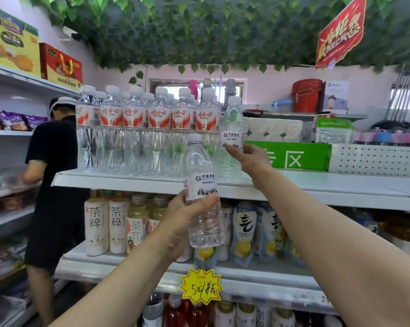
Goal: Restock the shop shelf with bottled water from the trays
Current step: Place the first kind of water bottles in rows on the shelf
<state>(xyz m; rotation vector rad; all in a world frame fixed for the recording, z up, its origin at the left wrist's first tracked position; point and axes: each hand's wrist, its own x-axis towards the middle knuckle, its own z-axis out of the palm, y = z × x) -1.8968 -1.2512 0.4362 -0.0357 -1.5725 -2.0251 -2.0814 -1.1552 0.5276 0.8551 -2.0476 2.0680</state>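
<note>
Shelf (317, 182) front shows six red-label bottles (135, 119) — left hand (182, 218) grips near bottle (202, 182), right hand (248, 158) far bottle (232, 128).

One view only, head-worn and wide-angle: it faced the drinks shelf (340, 185) straight on, near, level with its top tier; side shelving (10, 74) stood far left.
</note>
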